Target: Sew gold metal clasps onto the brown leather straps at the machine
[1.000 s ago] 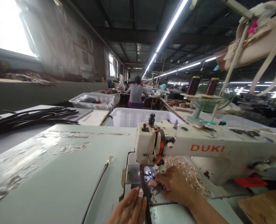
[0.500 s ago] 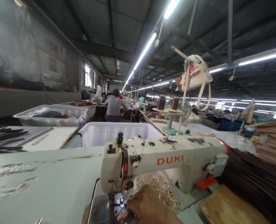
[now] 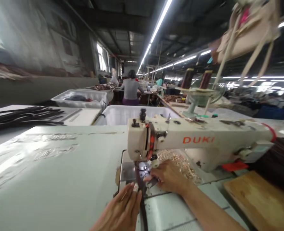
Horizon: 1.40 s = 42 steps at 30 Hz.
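A long, narrow dark brown strap (image 3: 142, 208) runs from the table's front edge up under the head of a white sewing machine (image 3: 171, 136) marked DUKI. My left hand (image 3: 124, 207) lies along the strap's left side, its fingers stretched out and a white wrap on one fingertip. Close to the lit needle area (image 3: 144, 168), my right hand (image 3: 172, 176) has its fingers curled around a small dark object that I cannot make out. Behind that hand is a heap of shiny gold-coloured metal pieces (image 3: 180, 162), under the machine's arm.
To the right lies a wooden board (image 3: 262, 195). Dark strips (image 3: 24, 117) rest on a table at the left, and a white bin (image 3: 118, 112) stands behind the machine. Thread spools (image 3: 187, 78) rise at the back right. A person (image 3: 131, 89) sits further away.
My left hand has come into view beside the strap. The view has tilted down and swung left, so the machine sits further right. My right hand stays near the needle.
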Tool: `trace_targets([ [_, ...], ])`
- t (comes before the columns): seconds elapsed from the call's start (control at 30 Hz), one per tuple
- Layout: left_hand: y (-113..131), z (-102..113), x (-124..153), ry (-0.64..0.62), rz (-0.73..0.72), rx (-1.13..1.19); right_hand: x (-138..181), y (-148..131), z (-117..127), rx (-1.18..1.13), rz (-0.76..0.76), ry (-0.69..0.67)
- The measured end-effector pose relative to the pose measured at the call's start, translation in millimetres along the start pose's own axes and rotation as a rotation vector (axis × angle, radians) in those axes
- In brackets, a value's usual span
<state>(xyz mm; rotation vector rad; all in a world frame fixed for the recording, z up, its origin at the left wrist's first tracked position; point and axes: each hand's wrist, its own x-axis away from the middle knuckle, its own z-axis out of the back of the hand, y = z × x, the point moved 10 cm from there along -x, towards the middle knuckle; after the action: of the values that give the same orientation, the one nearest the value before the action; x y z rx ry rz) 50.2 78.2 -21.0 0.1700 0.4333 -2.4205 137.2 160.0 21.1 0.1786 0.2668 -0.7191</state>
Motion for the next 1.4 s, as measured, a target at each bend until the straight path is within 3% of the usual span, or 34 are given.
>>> trace_targets([
  [0.1,3,9,-4,-0.045,-0.045,0.041,0,2,4,-0.049,0.026,0.062],
  [0.27,1,43,-5,-0.079,-0.037,0.156,1,1,6,-0.029,0.040,0.066],
  [0.43,-1,41,-2,-0.205,0.067,0.276,1,2,4,-0.037,0.035,0.008],
  [0.63,1,30,-8,-0.185,0.029,0.314,3,11,-7,-0.057,0.026,0.042],
  [0.97,-4,33,-3,-0.165,0.058,0.323,1,2,3,-0.028,0.043,-0.003],
  [1.2,-6,47,-7,-0.013,-0.026,0.150,1,1,6,-0.031,0.032,0.089],
  [1.4,-4,55,-12,0.037,-0.111,0.004,0,-1,11,-0.061,0.030,0.115],
])
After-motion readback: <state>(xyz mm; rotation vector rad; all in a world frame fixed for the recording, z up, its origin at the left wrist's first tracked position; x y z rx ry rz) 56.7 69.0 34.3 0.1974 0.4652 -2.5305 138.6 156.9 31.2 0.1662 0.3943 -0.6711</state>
